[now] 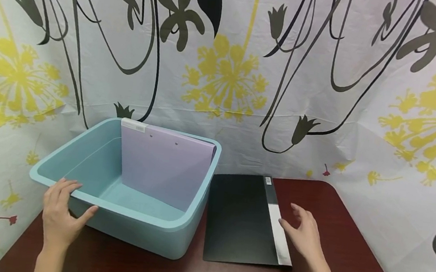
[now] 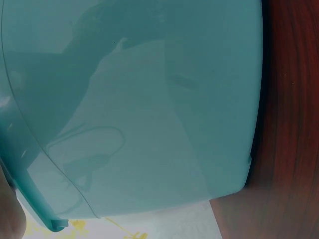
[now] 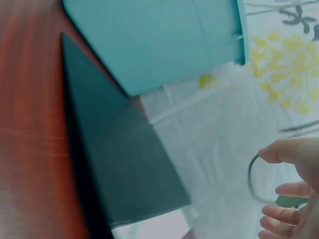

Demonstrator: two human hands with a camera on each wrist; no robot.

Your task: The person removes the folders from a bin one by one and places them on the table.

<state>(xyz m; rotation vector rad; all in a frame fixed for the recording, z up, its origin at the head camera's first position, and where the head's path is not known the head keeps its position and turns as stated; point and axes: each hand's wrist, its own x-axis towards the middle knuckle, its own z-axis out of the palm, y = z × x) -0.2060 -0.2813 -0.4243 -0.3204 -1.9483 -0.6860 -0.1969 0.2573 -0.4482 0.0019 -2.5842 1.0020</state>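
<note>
A light blue plastic tub [image 1: 128,234] stands on the left of the table, its inside facing up. Inside it a lilac folder [image 1: 165,166] leans upright against the back wall, a white label at its top left corner. My left hand [image 1: 59,212] is at the tub's near left rim, fingers over the edge and thumb spread out in front. To the right of the tub a black folder [image 1: 240,220] with a white spine strip lies flat. My right hand [image 1: 305,235] hovers just right of that spine, fingers loosely bent, holding nothing.
The dark red wooden table [image 1: 337,232] has a rounded far right corner. A white cloth [image 1: 225,78] with yellow and grey flower prints hangs behind and on both sides. The tub's right wall stands close to the black folder's left edge.
</note>
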